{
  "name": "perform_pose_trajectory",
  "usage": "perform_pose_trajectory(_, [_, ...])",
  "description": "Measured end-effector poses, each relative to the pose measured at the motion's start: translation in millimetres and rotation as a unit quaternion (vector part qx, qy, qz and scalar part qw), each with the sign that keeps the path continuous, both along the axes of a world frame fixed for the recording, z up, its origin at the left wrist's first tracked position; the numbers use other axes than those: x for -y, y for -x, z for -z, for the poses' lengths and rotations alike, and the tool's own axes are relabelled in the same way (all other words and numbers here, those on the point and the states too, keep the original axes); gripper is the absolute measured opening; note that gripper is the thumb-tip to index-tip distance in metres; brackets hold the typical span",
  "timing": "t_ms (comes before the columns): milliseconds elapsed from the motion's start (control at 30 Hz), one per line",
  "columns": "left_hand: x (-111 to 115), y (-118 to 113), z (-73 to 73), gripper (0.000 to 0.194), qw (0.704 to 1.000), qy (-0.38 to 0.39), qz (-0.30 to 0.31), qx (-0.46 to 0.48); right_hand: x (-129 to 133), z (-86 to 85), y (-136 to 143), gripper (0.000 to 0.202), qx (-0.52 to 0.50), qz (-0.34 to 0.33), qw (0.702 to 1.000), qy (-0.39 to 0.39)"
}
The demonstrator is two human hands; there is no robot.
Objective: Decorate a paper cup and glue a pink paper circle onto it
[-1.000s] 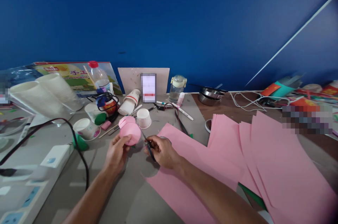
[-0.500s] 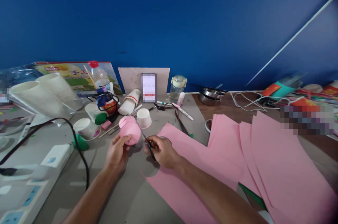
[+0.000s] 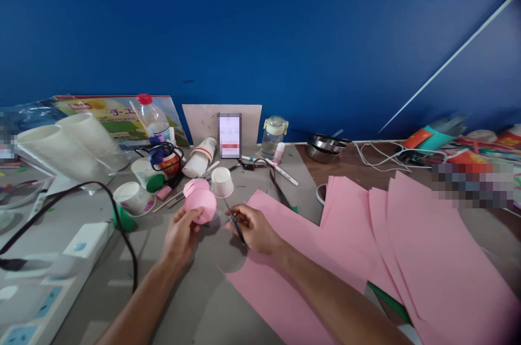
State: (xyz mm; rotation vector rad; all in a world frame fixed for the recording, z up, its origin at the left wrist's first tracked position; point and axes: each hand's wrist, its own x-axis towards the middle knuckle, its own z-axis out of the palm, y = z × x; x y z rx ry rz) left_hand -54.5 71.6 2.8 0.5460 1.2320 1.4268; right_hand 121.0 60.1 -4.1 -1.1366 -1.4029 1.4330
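Between the thumb and fingers of my left hand (image 3: 182,235) is a pink paper circle (image 3: 205,202), held up over the grey table. A smaller pink piece shows behind its upper left edge. My right hand (image 3: 254,228) grips dark-handled scissors (image 3: 236,224), blades pointing up and left, apart from the circle. A small pink scrap shows by the right fingertips; whether they touch it I cannot tell. Under my right forearm lies a large pink paper sheet (image 3: 280,236) with a curved cut in its left edge. A small white paper cup (image 3: 222,183) stands just beyond my hands.
More pink sheets (image 3: 431,247) lie at the right. A phone (image 3: 230,136) leans against a board at the back, near a glass jar (image 3: 273,136). Stacked paper cups (image 3: 61,152), a black cable (image 3: 128,242) and a power strip (image 3: 77,274) occupy the left.
My right hand and the scissors have moved slightly right and down, away from the pink circle. My left hand stays almost in place with the circle.
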Motion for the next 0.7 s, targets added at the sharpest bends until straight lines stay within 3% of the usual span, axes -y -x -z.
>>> perform_pose_trajectory(133, [3.5,-4.1,-0.5,0.025,0.997,0.032,0.063,-0.017,-9.7,1.3,-5.2,0.043,-0.110,0.038,0.993,0.017])
perform_pose_trajectory(200, [5.5,-6.7,0.5,0.026,0.994,0.034,0.103,-0.017,-16.4,2.5,-10.3,0.046,-0.098,0.060,0.993,0.006])
perform_pose_trajectory(333, [7.3,-7.9,6.7,0.024,0.989,0.007,0.144,-0.009,-29.1,5.1,-27.0,0.035,0.138,0.140,0.978,-0.065])
perform_pose_trajectory(467, [7.6,-5.9,11.5,0.023,0.987,0.003,0.162,-0.013,-35.7,3.8,-42.5,0.042,0.385,0.159,0.901,-0.120])
perform_pose_trajectory(567, [8.8,-6.3,10.1,0.023,0.985,0.001,0.175,-0.010,-36.1,1.5,-45.6,0.040,0.424,0.168,0.881,-0.128])
perform_pose_trajectory(700, [9.8,-8.5,6.1,0.025,0.982,-0.001,0.187,-0.004,-35.8,1.8,-43.8,0.031,0.339,0.177,0.915,-0.127])
